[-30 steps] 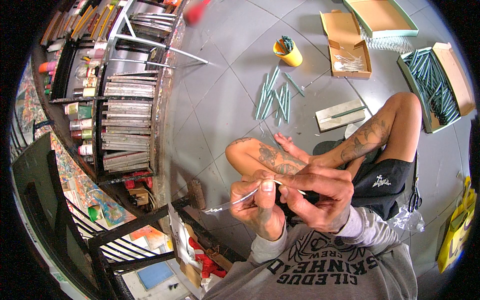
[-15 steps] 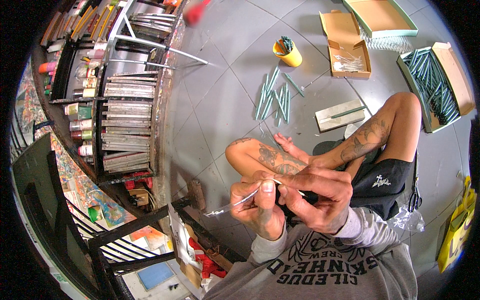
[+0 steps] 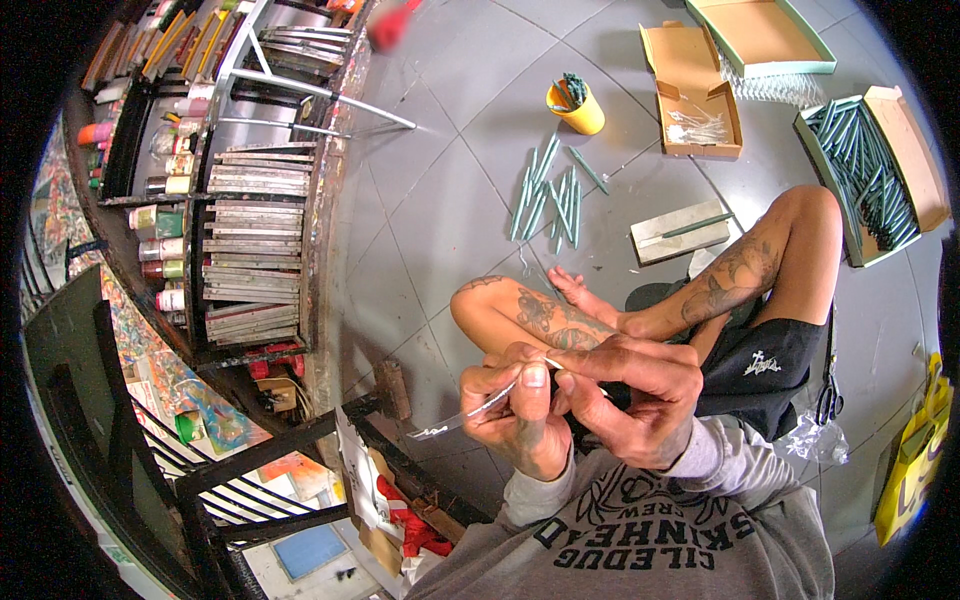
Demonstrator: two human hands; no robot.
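Hands at work, seen from above by a person seated cross-legged on a grey tiled floor (image 3: 430,200). Left hand (image 3: 520,420) is clenched around a thin pale strip (image 3: 465,418), thumb and forefinger pinching it near its inner end; the strip runs out leftward from the fist and ends in a small ragged tip. Right hand (image 3: 640,395) lies against the left, fingers curled and pinching the same inner end, where a fine wire (image 3: 552,362) seems to show; the exact grip is hard to tell. Judged by its slight bend, the strip is light, flexible and easily creased, best held close to the pinch rather than at the free tip. Beyond the hands lie green sticks (image 3: 550,190), a yellow cup (image 3: 577,106) and open cardboard boxes (image 3: 690,85).
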